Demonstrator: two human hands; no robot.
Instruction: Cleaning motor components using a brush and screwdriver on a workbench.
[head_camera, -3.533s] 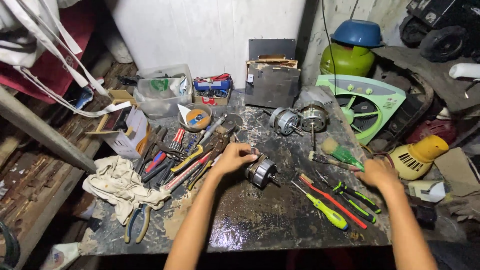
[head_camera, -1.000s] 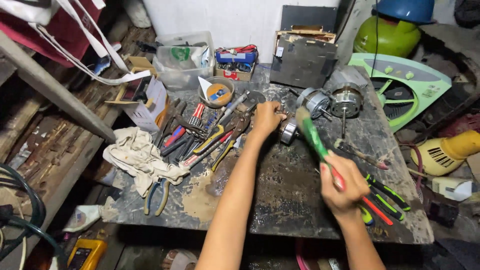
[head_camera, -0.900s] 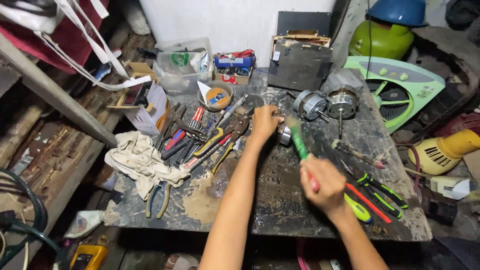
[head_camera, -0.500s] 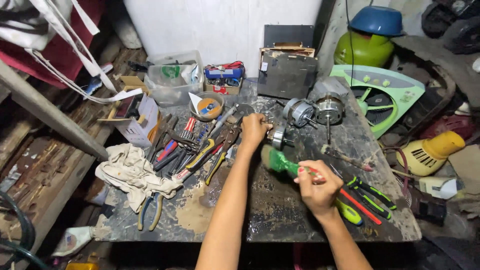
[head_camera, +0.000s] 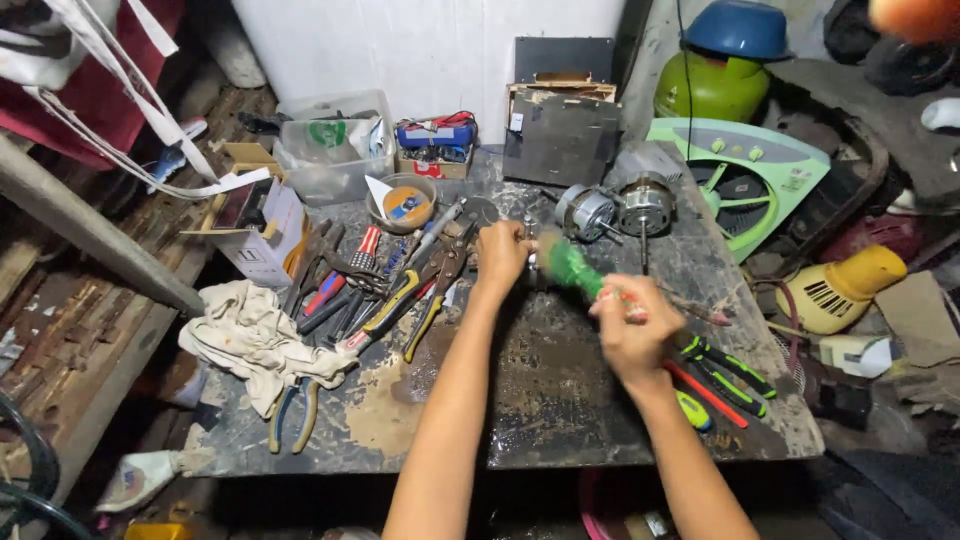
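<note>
Since half a second ago, right-hand fingers (head_camera: 622, 300) have swung the blurred green-handled screwdriver (head_camera: 572, 268) up toward the small round metal motor part (head_camera: 531, 262). Left-hand fingers (head_camera: 497, 243) clasp that part on the dark stained counter (head_camera: 560, 400), with red-and-yellow-handled pliers (head_camera: 400, 300) just left of it.

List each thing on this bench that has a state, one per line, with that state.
Left hand: closed on a small metal part, mostly hidden.
Right hand: gripping the green-handled screwdriver, blurred.
Two fan motors: standing bare on the bench.
Pliers: lying loose.
Rag: crumpled.
Clear plastic tub: open.
Blue bowl: upside down.
</note>
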